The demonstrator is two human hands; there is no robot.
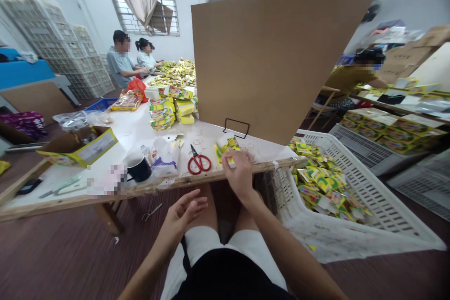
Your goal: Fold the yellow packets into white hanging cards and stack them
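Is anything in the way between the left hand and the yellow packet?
Yes: the table's front edge lies between the left hand and the yellow packet, whose near side the right hand partly covers.

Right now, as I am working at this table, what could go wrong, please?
The dark mug stands close to the near edge of the table, so your left hand might knock it off if raised carelessly. The red-handled scissors lie left of your right hand, which is at a yellow-and-green packet; if that hand sweeps left, it could meet the blades.
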